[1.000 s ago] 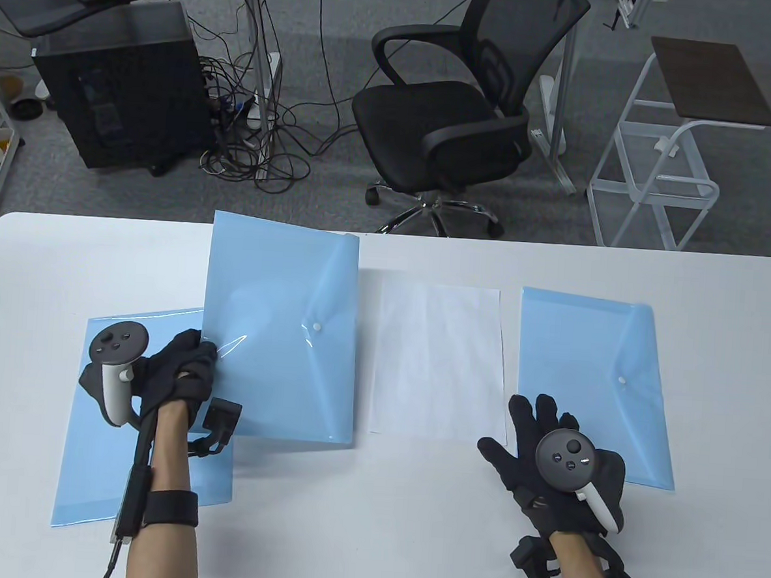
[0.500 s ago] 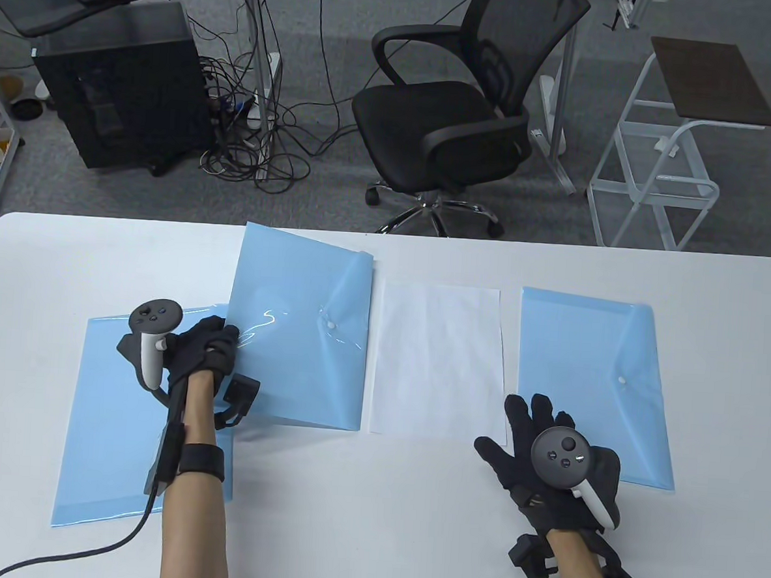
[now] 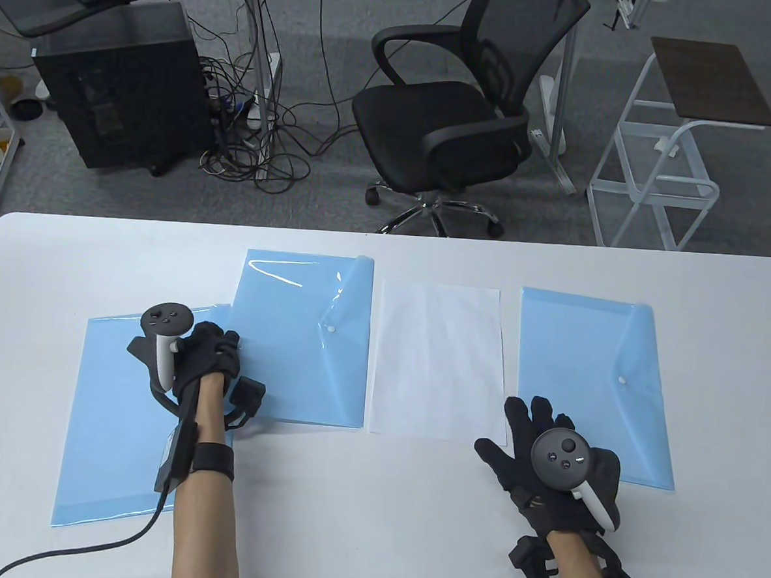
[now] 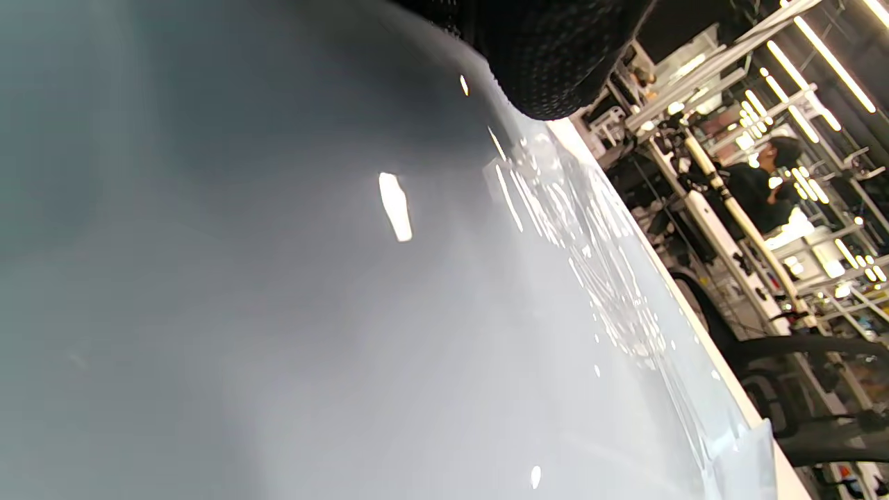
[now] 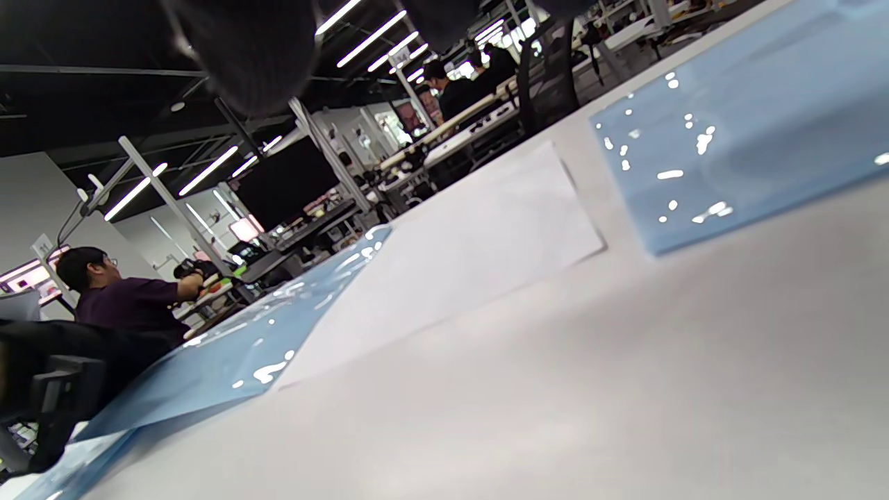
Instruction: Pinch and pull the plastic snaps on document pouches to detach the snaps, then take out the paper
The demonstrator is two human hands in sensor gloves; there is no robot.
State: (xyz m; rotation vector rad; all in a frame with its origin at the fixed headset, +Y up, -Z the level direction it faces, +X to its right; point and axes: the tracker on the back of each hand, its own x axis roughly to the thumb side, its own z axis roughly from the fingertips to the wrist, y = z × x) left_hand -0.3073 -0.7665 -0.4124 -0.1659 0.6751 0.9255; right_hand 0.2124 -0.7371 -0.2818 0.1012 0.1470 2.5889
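Note:
Three light blue document pouches and a white sheet of paper [image 3: 440,361] lie on the white table [image 3: 371,516]. My left hand [image 3: 220,349] grips the left edge of the middle-left pouch [image 3: 300,355], which lies nearly flat with its white snap [image 3: 331,329] closed. This pouch overlaps the top right corner of another pouch [image 3: 122,429] at the left. In the left wrist view the held pouch [image 4: 347,312] fills the frame under a gloved fingertip [image 4: 555,62]. My right hand [image 3: 534,419] rests flat with spread fingers over the lower left corner of the right pouch [image 3: 597,354], whose snap [image 3: 623,380] is closed.
Beyond the table's far edge stand a black office chair [image 3: 448,123], a white rack [image 3: 660,182] and a computer tower [image 3: 124,84]. My left glove's cable [image 3: 82,548] trails over the table's front left. People work at benches in the background of both wrist views.
My left hand has moved right and lowered the middle-left pouch from a raised tilt to nearly flat beside the paper. The right hand has barely moved.

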